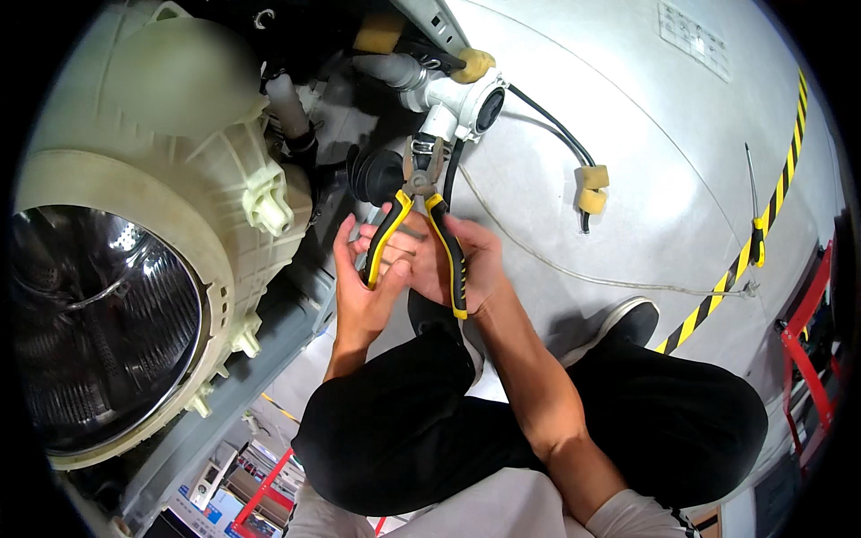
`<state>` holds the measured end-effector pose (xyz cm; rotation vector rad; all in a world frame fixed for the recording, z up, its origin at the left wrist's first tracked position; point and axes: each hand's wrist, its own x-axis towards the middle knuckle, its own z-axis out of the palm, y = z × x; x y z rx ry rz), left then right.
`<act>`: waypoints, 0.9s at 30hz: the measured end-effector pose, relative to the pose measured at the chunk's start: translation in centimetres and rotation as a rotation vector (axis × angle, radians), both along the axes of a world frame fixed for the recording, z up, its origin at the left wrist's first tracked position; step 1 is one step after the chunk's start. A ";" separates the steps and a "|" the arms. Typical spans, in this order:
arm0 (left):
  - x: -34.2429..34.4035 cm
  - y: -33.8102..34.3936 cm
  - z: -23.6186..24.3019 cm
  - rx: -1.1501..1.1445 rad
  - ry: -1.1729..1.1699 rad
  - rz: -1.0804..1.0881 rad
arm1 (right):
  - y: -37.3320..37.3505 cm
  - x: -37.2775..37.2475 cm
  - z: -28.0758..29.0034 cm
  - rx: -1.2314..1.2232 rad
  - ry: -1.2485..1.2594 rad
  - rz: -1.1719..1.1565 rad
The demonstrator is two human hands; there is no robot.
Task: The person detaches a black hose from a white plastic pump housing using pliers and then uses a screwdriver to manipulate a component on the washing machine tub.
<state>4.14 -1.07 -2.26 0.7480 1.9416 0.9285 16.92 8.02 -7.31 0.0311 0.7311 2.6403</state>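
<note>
A pair of pliers (pixel 420 184) with yellow and black handles is held between my hands, its jaws pointing away from me. My left hand (pixel 366 291) grips the left handle, thumb and fingers on either side of it. Around the right handle is my right hand (pixel 466 255). The handles are spread apart. At the jaws is a clamp on the short spout of a white drain pump (pixel 453 100); whether the jaws bite on the clamp I cannot tell. A black ribbed rubber hose (pixel 375 175) lies just left of the jaws.
On the left stands an opened washing machine with a cream tub (pixel 220 296) and steel drum (pixel 99 332). Black cables with yellow foam pieces (pixel 592 188) and a thin clear tube (pixel 574 280) lie on the floor. A screwdriver (pixel 757 229) rests by striped tape (pixel 731 278).
</note>
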 end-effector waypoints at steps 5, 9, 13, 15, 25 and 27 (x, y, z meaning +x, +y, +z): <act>0.4 -0.1 0.6 0.052 -0.053 0.004 | 0.3 -0.4 0.9 0.165 -0.303 0.145; 0.4 0.2 0.7 0.031 -0.195 0.057 | 0.1 -0.6 0.4 0.245 -0.363 0.132; -0.1 0.3 1.0 -0.037 -0.275 0.144 | -0.1 -0.8 0.2 0.215 -0.311 0.107; -0.2 0.5 1.3 -0.037 -0.238 0.130 | -0.1 -1.0 0.7 0.202 -0.324 0.080; 0.2 1.0 1.1 0.088 -0.290 0.012 | 0.2 -1.5 2.0 0.160 -0.387 0.114; 0.3 1.1 1.2 0.101 -0.306 -0.018 | 0.2 -1.8 1.8 0.202 -0.407 0.098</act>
